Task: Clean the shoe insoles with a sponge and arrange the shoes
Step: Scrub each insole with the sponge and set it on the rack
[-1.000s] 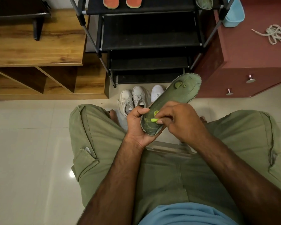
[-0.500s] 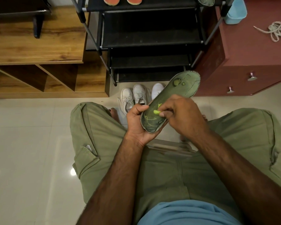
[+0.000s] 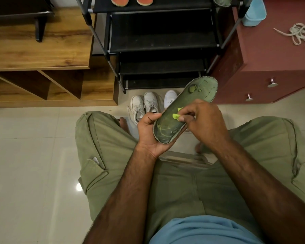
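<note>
Green fabric insole [image 3: 197,97] sits mid-frame, slanting from its heel end at lower left to its toe end at upper right, over the person's lap. The left hand [image 3: 148,132] cups the heel end from underneath with the thumb hooked over the edge. The right hand [image 3: 202,120] pinches a small yellow-green sponge scrap [image 3: 176,116] in its fingertips and presses it onto the insole's middle.

What could go wrong: only the heel end is supported, so the toe end hangs free. A hard scrub further up could fold the insole or lever it out of the left hand's grip. That sponge is tiny (barely peeking out of the fingers), so it could easily pop loose. There are damp-looking spots near the toe, and drips would probably land on the pale lace-up sneakers [image 3: 144,106] on the floor just beyond, in front of the black metal shoe rack [image 3: 162,43].

Compared with a second ago, the sponge has crept up from the heel end toward the middle. Pale streaks now show on the heel area, and the left hand's hold looks unchanged.
</note>
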Action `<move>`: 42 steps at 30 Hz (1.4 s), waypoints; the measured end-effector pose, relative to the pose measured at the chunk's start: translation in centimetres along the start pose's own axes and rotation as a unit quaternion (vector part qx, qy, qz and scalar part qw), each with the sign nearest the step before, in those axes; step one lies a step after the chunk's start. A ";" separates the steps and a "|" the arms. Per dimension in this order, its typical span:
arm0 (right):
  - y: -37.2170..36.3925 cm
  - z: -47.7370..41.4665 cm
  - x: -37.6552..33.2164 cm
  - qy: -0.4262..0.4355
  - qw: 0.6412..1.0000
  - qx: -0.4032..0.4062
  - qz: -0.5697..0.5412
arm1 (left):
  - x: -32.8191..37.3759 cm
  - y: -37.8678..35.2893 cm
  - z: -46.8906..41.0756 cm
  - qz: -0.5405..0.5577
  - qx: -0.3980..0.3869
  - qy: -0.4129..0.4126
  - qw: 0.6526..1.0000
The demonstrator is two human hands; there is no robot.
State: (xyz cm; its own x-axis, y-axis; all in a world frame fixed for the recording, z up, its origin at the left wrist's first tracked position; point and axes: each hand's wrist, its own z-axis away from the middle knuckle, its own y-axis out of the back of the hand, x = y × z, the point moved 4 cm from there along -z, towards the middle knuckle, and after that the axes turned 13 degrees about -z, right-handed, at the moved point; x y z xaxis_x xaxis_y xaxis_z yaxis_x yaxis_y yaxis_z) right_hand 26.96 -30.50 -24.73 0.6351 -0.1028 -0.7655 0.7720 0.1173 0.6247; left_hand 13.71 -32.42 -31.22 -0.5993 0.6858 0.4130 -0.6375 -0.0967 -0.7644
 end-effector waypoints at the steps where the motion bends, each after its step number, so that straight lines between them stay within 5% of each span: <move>1: -0.3 0.1 -0.2 0.005 1.000 -0.011 0.009 | 0.0 0.0 0.0 0.002 -0.005 -0.002 1.000; 4: -1.5 1.1 -1.0 0.043 0.994 -0.101 -0.018 | -0.2 0.6 -0.2 0.011 -0.007 0.001 1.000; 9: -0.8 -0.2 -0.3 0.000 0.996 0.046 -0.071 | 0.0 0.0 -0.1 -0.002 -0.012 -0.002 1.000; 13: -2.9 0.8 -1.6 0.037 0.994 -0.035 -0.092 | -0.2 0.6 -0.1 -0.008 -0.016 0.020 1.000; 17: -2.0 -0.2 -1.0 0.005 0.990 0.061 -0.125 | -0.2 0.1 0.0 -0.010 -0.016 0.028 0.999; 22: -3.3 0.8 -2.1 0.045 0.992 -0.030 -0.111 | -0.4 0.4 -0.1 -0.002 -0.020 0.034 0.999; 26: -2.3 -0.3 -1.7 0.006 0.992 0.051 -0.112 | -0.2 -0.4 -0.1 -0.013 -0.025 0.025 0.999; 30: -3.3 0.7 -2.5 0.042 0.995 -0.040 -0.086 | -0.3 0.2 0.0 -0.012 -0.018 0.029 0.999; 34: -1.1 -0.4 -1.4 0.005 0.998 0.035 -0.058 | -0.2 -0.6 0.0 -0.016 -0.029 0.024 0.999; 39: -1.8 0.8 -1.2 0.017 0.998 -0.058 -0.034 | 0.0 -0.6 0.1 -0.021 -0.051 0.023 0.998; 42: -0.1 0.1 -0.1 -0.014 1.000 0.007 -0.023 | 0.0 -1.1 0.0 -0.020 -0.064 0.011 0.998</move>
State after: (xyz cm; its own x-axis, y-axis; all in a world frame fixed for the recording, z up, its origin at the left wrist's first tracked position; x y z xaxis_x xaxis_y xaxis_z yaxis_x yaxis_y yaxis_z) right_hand 26.83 -30.56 -24.66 0.5986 -0.1349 -0.7896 0.8011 0.0979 0.5905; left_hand 14.38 -32.34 -30.39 -0.5638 0.7024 0.4345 -0.5925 0.0225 -0.8052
